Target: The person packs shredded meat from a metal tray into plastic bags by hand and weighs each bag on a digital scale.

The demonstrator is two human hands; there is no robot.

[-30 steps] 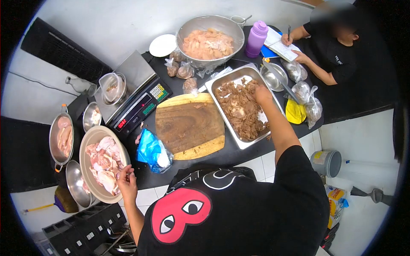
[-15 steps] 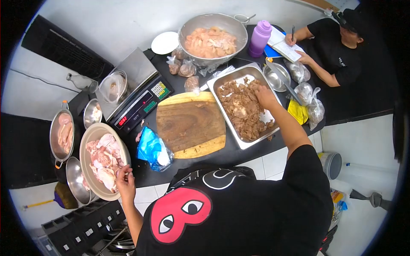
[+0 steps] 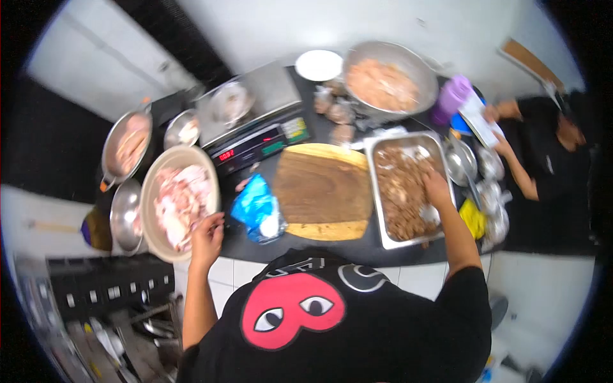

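My right hand [image 3: 435, 186] reaches into a metal tray [image 3: 391, 243] of shredded brown meat [image 3: 408, 207]. Its fingers bend into the meat near the tray's right side, their tips blurred and partly hidden. My left hand [image 3: 207, 239] hovers at the lower right rim of a beige tub [image 3: 148, 217] holding raw pale pink meat [image 3: 182, 204]. The left fingers are loosely curled and apart, with nothing visible in them; whether they touch the rim I cannot tell. Between the two containers lie a wooden cutting board [image 3: 322, 191] and a blue plastic bag [image 3: 255, 205].
A digital scale [image 3: 255, 150] carries a clear container [image 3: 231, 102]. Behind the tray stand a large bowl of raw meat [image 3: 383, 83] and small filled bags [image 3: 340, 113]. A purple bottle [image 3: 452, 99] and a person with a notebook [image 3: 479, 118] are at right. Steel bowls [image 3: 125, 220] sit left.
The whole view has turned and shifted, so the table appears further right and more level. My right hand remains in the meat tray, and my left hand stays beside the beige tub.
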